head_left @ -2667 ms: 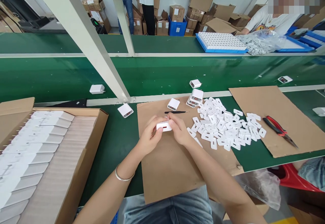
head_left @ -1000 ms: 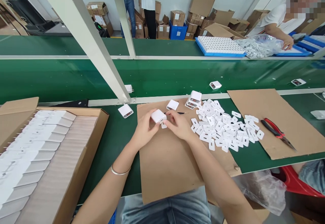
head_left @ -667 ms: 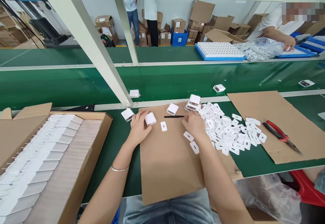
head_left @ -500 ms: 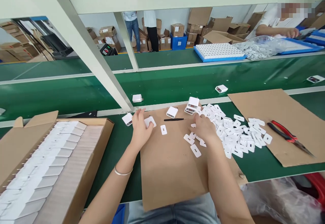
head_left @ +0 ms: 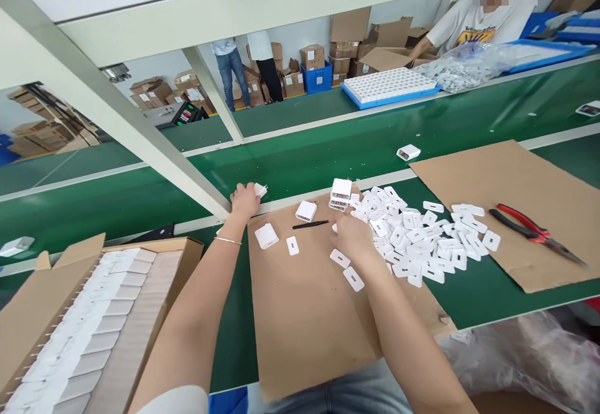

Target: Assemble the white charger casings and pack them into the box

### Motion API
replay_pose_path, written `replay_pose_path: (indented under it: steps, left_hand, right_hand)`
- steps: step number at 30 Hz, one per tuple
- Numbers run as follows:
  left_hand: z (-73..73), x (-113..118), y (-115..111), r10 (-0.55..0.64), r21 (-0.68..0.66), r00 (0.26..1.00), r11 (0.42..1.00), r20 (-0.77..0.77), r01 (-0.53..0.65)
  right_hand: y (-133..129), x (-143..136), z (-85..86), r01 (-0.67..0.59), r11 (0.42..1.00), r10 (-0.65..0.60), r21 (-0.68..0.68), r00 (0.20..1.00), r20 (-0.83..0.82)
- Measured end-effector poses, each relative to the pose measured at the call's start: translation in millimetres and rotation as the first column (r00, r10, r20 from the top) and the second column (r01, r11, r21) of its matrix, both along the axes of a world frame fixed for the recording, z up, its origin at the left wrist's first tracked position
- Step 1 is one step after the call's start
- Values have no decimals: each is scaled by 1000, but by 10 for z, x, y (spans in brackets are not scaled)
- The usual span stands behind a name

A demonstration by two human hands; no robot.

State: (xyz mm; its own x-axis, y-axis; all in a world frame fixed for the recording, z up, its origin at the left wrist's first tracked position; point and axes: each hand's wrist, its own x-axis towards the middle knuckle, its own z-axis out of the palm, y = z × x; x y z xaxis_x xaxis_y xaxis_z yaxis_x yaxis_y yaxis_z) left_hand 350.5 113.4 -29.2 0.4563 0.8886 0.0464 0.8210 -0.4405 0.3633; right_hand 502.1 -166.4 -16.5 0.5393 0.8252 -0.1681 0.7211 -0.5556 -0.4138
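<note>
My left hand (head_left: 245, 201) reaches to the near edge of the green belt, its fingers closed around a white plug charger (head_left: 260, 191) with metal prongs. My right hand (head_left: 354, 236) is over the cardboard sheet (head_left: 314, 314), fingers curled, with a small white slotted plate (head_left: 334, 228) at the fingertips. Between the hands lie a white charger (head_left: 266, 236), another charger (head_left: 306, 211), a single plate (head_left: 292, 246) and black tweezers (head_left: 310, 224). Two chargers (head_left: 340, 189) are stacked just beyond my right hand. A pile of white plates (head_left: 412, 236) spreads to its right.
Red-and-black pliers (head_left: 534, 232) rest on a second cardboard sheet (head_left: 553, 176). An open carton (head_left: 164, 301) of white pieces stands at left. A slanting metal post (head_left: 140, 132) rises beside my left hand. Another charger (head_left: 408, 152) sits on the belt; a person is across it.
My left hand has left the charger on the cardboard and moved forward to the one at the belt edge. My right hand stays near the loose plates. The view has tilted.
</note>
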Motion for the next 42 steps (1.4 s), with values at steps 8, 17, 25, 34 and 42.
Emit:
replay_pose_path:
  steps: [8,17,25,34,42]
  left_hand:
    - [-90,-228,-490,106,-45,918,994,381,-96]
    - [20,-781,-1295,454,-539,336,812,825,226]
    - [-78,-732,-1749,77,-188,360,940,930,285]
    - [12,-727,-1895,-184,94,312,955,932,281]
    - [-28,-710,-1938,-148,39,384,960,911,277]
  right_hand:
    - [123,-311,-80,-101,987,107,125,994,-35]
    - [180,-379,-237,-22,936,117,353,961,-250]
    - [225,-521,-262,280,739,269,613,711,-649]
    - [217,-556,-244,392,661,301,640,642,-705]
    - [182,-661,-173,358,640,334,680,667,-666]
